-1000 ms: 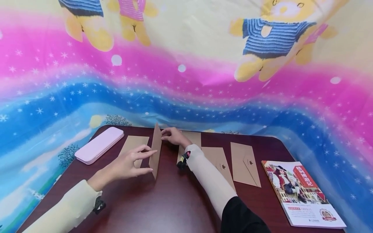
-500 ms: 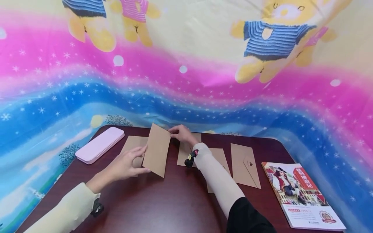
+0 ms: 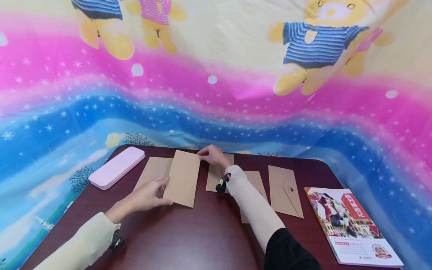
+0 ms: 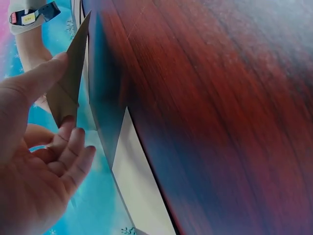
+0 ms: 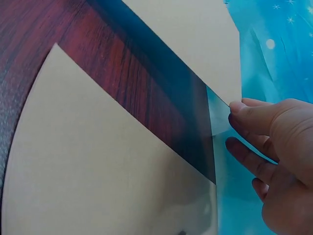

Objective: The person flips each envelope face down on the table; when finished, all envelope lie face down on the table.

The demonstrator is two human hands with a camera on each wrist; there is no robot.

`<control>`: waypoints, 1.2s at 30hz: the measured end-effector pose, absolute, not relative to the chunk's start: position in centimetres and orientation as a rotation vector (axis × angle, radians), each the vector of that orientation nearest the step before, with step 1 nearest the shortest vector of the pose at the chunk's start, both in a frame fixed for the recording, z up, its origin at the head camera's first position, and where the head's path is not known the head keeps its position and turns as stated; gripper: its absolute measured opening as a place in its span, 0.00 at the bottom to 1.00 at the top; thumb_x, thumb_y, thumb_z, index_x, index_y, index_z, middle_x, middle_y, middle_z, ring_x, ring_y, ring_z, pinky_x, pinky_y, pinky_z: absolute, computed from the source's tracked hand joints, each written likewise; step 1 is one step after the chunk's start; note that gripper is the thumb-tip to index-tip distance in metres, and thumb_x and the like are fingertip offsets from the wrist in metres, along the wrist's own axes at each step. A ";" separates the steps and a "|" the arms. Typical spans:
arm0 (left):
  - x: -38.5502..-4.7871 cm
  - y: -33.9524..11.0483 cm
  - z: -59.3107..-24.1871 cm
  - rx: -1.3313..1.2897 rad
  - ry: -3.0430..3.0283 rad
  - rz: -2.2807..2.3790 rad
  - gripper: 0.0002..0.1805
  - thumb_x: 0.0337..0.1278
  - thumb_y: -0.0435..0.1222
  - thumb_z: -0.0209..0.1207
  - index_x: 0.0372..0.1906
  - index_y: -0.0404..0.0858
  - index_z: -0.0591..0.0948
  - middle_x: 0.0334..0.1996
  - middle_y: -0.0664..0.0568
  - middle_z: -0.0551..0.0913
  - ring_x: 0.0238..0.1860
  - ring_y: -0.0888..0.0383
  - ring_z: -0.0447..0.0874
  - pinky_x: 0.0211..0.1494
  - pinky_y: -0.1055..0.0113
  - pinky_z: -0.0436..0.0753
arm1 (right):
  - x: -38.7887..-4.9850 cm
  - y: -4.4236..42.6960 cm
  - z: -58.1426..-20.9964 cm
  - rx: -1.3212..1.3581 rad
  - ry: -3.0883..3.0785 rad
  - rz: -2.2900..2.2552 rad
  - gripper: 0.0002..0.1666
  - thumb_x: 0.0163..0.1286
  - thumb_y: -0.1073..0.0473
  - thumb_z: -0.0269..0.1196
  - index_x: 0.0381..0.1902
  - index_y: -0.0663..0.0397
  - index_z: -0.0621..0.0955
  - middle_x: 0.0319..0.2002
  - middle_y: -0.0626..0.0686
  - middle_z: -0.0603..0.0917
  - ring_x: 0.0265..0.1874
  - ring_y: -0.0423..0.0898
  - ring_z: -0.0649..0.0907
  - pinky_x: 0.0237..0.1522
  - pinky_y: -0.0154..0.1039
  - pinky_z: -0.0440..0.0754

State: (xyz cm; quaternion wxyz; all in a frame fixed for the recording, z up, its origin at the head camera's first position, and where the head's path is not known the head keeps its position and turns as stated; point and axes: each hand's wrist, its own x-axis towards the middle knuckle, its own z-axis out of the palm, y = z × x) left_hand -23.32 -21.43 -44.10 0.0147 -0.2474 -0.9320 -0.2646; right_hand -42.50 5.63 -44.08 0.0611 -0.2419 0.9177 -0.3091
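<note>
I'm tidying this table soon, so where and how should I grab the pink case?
Probably across the middle of the pink case, pinching both long sides from above. It lies flat, uncovered, longer than wide, and looks thick enough to pinch. The left hand is nearer, but should first release the brown envelope it holds.

The envelope point(image 3: 183, 179) is matt paper, the table point(image 3: 189, 236) glossy wood.
</note>
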 end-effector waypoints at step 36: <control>-23.9 -20.7 -45.4 -0.787 -2.976 -0.391 0.24 0.46 0.53 0.77 0.23 0.43 0.75 0.21 0.58 0.65 0.30 0.58 0.62 0.35 0.65 0.60 | -42.1 5.0 -46.6 -0.907 2.856 -0.505 0.18 0.78 0.53 0.60 0.63 0.43 0.84 0.62 0.50 0.82 0.68 0.52 0.75 0.74 0.64 0.57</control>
